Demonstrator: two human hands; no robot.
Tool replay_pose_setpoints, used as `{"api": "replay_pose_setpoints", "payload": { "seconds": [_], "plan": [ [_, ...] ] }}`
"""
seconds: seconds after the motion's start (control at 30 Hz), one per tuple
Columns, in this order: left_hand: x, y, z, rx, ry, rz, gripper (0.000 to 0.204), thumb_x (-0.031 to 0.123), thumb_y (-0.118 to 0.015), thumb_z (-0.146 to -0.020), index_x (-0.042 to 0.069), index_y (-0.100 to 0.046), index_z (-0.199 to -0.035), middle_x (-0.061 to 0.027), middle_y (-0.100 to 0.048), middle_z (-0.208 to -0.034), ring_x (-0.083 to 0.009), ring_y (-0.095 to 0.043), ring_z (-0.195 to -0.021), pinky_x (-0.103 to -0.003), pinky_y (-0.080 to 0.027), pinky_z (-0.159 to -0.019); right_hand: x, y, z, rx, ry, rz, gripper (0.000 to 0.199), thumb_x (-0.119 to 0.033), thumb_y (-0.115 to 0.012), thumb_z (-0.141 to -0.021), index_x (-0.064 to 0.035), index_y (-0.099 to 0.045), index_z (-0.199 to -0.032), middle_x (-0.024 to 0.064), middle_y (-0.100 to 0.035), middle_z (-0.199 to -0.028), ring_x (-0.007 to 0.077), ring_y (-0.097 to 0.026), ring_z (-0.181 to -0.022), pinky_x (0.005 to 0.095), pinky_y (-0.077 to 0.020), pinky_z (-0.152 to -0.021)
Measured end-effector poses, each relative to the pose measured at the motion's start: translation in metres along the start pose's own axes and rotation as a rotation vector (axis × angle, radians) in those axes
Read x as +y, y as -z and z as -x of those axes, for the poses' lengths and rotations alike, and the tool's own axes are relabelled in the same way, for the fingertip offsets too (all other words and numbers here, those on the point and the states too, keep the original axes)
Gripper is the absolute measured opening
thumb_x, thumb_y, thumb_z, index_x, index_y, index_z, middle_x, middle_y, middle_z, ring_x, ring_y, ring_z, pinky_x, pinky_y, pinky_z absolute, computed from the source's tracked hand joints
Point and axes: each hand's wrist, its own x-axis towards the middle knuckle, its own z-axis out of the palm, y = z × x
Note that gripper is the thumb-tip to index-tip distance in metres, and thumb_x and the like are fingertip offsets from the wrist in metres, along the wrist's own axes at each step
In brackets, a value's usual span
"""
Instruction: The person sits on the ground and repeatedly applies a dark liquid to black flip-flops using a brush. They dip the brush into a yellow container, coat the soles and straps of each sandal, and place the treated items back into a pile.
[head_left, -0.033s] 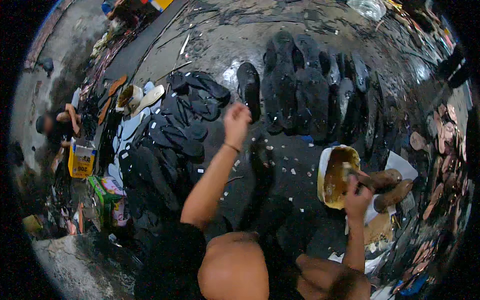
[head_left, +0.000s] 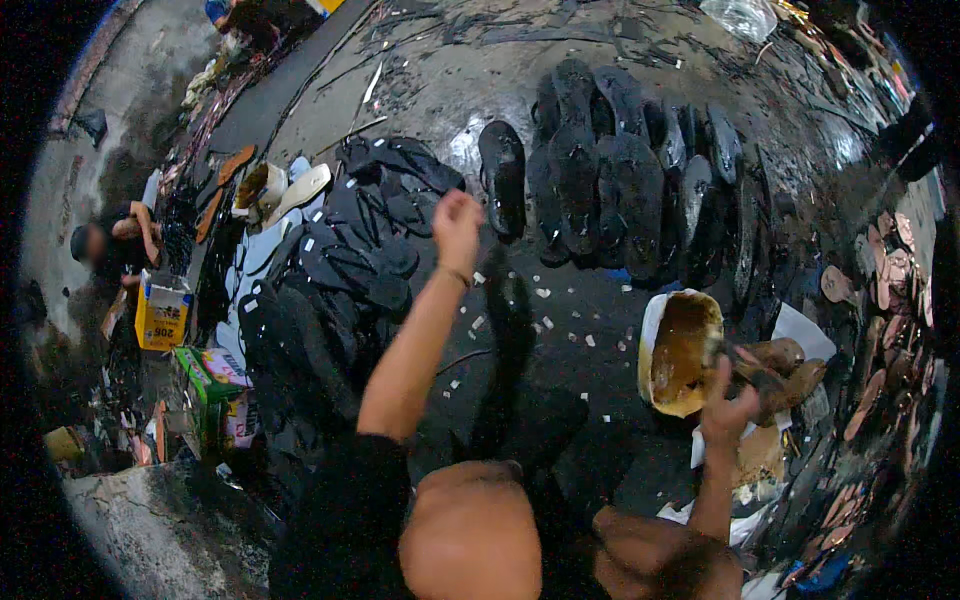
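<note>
My left hand (head_left: 458,222) hovers in the middle with its fingers curled together; whether they pinch anything I cannot make out. It is between a pile of black flip-flops (head_left: 385,215) on its left and a single black sole (head_left: 502,178) on its right. On the right, my right hand (head_left: 728,405) grips a brush, blurred and partly hidden by the fingers. The brush is at the right rim of a white tub (head_left: 650,350), whose inside is coated with brown, glue-like stuff. Black soles (head_left: 575,190) lie in overlapping rows beyond the tub.
Brown rounded pieces (head_left: 785,355) lie on white paper beside the tub. Small white scraps dot the dark floor. At left are a yellow box (head_left: 163,310), a green box (head_left: 212,385) and a seated person (head_left: 120,245). Offcuts (head_left: 885,260) litter the right edge.
My left hand has moved left, away from the single sole and toward the flip-flop pile. My right hand has drawn the brush from inside the tub to its right rim.
</note>
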Motion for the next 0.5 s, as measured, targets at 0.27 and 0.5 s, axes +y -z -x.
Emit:
{"api": "replay_pose_setpoints", "payload": {
  "seconds": [0.27, 0.5],
  "plan": [
    [-0.076, 0.032, -0.253, 0.261, 0.166, -0.245, 0.079, 0.022, -0.081, -0.075, -0.010, -0.039, -0.134, -0.0190, -0.062, -0.117, -0.0256, -0.064, -0.101, -0.039, -0.050, -0.089, -0.016, 0.042, 0.040, -0.336, -0.206, 0.522, 0.033, -0.028, -0.074, -0.086, -0.0019, -0.065, -0.104, 0.0167, -0.066, -0.085, 0.0289, -0.066, -0.075, 0.0419, -0.0525, -0.068],
    [0.015, 0.039, -0.234, 0.272, 0.404, 0.290, 0.022, 0.014, -0.079, -0.077, 0.006, -0.059, -0.078, -0.0049, -0.053, -0.066, -0.0153, -0.050, -0.051, -0.026, -0.039, -0.045, -0.014, 0.031, 0.035, -0.307, -0.187, 0.460, 0.032, -0.032, -0.072, -0.088, -0.0031, -0.066, -0.101, 0.0170, -0.066, -0.082, 0.0347, -0.065, -0.074, 0.0426, -0.0509, -0.065]
  ]
}}
